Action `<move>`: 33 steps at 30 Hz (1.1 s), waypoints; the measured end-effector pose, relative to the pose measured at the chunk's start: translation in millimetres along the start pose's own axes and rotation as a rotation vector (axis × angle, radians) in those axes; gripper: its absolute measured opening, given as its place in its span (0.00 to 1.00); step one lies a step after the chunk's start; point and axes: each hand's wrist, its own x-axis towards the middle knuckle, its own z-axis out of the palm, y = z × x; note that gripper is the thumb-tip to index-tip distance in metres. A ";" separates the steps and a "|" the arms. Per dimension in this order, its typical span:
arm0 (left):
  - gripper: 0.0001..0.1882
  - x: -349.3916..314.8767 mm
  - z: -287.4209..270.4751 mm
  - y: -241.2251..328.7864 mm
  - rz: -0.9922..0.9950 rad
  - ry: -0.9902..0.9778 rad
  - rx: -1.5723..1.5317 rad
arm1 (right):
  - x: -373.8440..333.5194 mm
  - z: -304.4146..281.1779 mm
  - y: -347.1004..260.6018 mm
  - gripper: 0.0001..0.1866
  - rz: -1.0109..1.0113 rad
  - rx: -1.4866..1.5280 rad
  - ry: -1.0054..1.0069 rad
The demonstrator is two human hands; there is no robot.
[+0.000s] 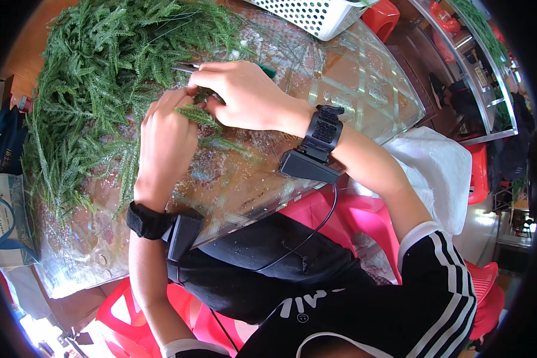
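Note:
My left hand (167,131) is closed around the stem end of a green artificial pine sprig (200,115). My right hand (244,95) meets it there, with thumb and fingers pinched on the same sprig. The exact grip point is hidden between the fingers. Thin pointed metal tips (185,67) stick out left of my right knuckles, and a dark green handle (267,70) shows behind that hand. They look like one tool, but I cannot tell whether it is held or lying behind. A large heap of artificial pine branches (113,53) lies just beyond and left of my hands.
The table (346,89) has a clear, creased cover scattered with small bits. A white perforated basket (313,17) stands at the far edge. Pink and red plastic stools (364,218) surround the table. A white sack (432,170) is at right, a paper bag (9,221) at left.

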 end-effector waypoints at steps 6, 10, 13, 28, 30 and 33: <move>0.15 3.8 -0.6 -2.5 -0.066 0.135 -0.128 | 3.4 2.9 2.7 0.11 -0.048 0.116 0.150; 0.17 6.5 -5.0 1.2 -0.038 0.164 -0.180 | 3.3 1.6 0.6 0.12 -0.077 0.135 0.270; 0.17 7.9 -2.5 -2.3 -0.001 0.213 -0.170 | 5.1 0.9 -1.8 0.12 -0.067 0.132 0.287; 0.06 9.6 -15.0 -4.6 0.254 0.384 0.057 | 13.9 -21.3 11.1 0.07 0.163 0.690 -0.134; 0.04 11.4 -18.6 -5.1 0.270 0.385 0.051 | 15.8 -30.2 4.3 0.08 0.413 1.002 -0.288; 0.06 8.5 -16.9 -4.0 0.294 0.393 0.086 | 10.0 -24.1 8.1 0.08 0.518 1.257 -0.319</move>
